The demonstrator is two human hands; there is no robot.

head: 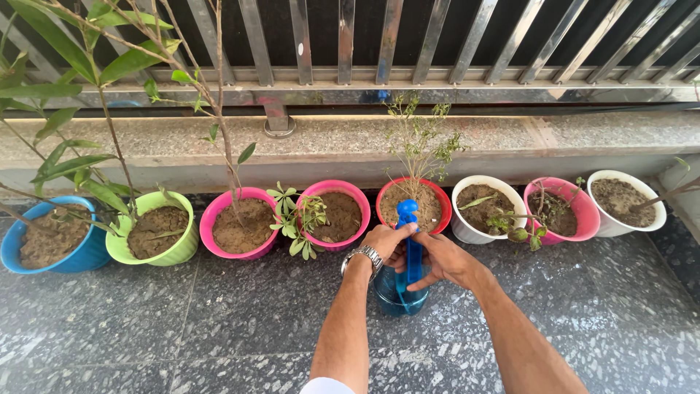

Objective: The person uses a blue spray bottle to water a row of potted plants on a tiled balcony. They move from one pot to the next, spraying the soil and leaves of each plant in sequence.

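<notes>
A dark speckled stone floor fills the lower part of the view. Behind it runs a low stone ledge, and above the ledge there is a metal railing with slanted bars.

Along the foot of the ledge stands a row of eight plastic pots with dry brown soil. From the left they are: a blue pot, a green pot with a tall leafy plant, a pink pot with a thin stem, a second pink pot with a small green plant at its left edge, a red pot with a thin twiggy plant, a white pot, a third pink pot and a second white pot.

In front of the red pot a blue spray bottle stands upright on the floor, and its blue spray head points up toward the pots. Both hands are on the upper part of the bottle. The left hand, with a metal watch on the wrist, has its grip closed around the top from the left side. The right hand has its grip closed on the neck from the right side, with the fingers wrapped around it.
</notes>
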